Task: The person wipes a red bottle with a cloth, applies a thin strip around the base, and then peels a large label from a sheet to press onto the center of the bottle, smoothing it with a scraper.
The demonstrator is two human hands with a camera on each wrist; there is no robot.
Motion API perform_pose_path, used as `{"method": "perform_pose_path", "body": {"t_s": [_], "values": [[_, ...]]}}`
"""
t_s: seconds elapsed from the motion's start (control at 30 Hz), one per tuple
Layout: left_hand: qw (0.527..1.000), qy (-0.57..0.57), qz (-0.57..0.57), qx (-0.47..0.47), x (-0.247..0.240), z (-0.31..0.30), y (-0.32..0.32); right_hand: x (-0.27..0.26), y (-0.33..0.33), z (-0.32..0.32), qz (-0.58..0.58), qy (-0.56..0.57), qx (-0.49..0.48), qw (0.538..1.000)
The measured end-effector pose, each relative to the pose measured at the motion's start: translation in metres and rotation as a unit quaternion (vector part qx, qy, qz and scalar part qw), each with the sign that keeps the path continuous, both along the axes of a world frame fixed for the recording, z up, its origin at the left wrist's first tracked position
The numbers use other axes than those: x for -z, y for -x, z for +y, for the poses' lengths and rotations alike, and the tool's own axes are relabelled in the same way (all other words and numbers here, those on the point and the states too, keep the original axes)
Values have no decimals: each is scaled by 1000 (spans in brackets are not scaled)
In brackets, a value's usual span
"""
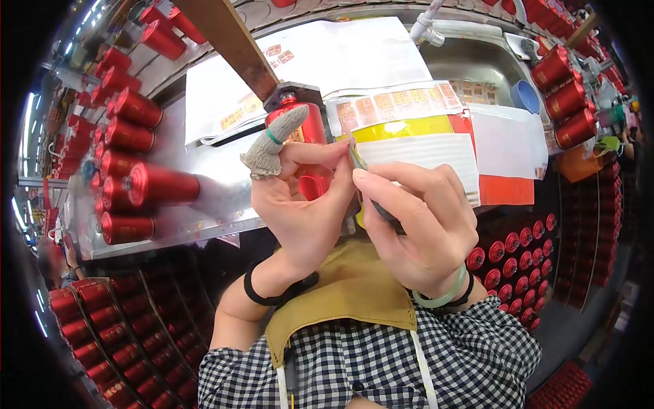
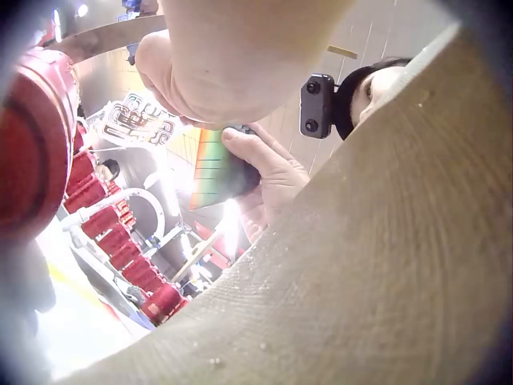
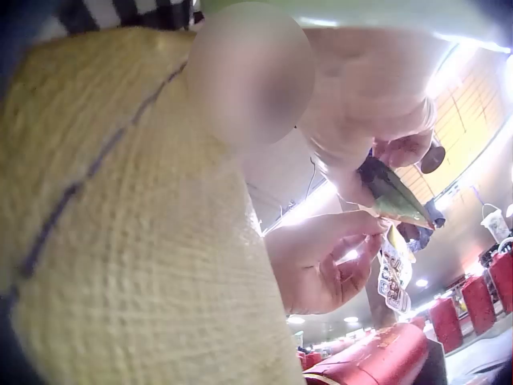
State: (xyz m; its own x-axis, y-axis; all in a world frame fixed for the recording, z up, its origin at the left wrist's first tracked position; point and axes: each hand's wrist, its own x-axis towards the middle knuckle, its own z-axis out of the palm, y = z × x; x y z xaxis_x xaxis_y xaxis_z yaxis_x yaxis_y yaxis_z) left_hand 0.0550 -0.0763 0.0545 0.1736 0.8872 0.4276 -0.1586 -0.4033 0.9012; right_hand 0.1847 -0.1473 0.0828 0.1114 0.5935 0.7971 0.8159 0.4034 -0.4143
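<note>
The left hand (image 1: 303, 198), with a knitted cover on one finger (image 1: 278, 140), pinches a small printed sticker (image 2: 138, 120) between thumb and a finger. The right hand (image 1: 422, 225) grips a thin blade-like tool (image 3: 398, 198), its tip meeting the left fingertips at the sticker. Iridescent colours show on the tool's flat side in the left wrist view. Behind the left hand a red canister (image 1: 315, 126) stands under a brown bar. Sheets of printed stickers (image 1: 402, 102) lie just beyond the hands.
White paper (image 1: 354, 54) covers the table's back; a striped white sheet (image 1: 422, 160) and red sheet (image 1: 507, 190) lie right of centre. Red canisters (image 1: 163, 185) stack at left and more (image 1: 575, 129) at right. A metal sink (image 1: 463, 60) holds a blue cup (image 1: 525, 96).
</note>
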Motion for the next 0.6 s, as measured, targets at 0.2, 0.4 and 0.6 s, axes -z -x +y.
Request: {"method": "perform_pose_path", "body": {"t_s": [0.2, 0.4, 0.6], "values": [[999, 6, -10, -34, -1, 1, -3, 2, -1, 1, 4, -2, -6, 1000], [998, -24, 49, -39, 0, 2, 0, 2, 0, 2, 5, -6, -5, 1000], [998, -11, 38, -47, -2, 1, -1, 4, 1, 4, 15, -13, -4, 1000]]}}
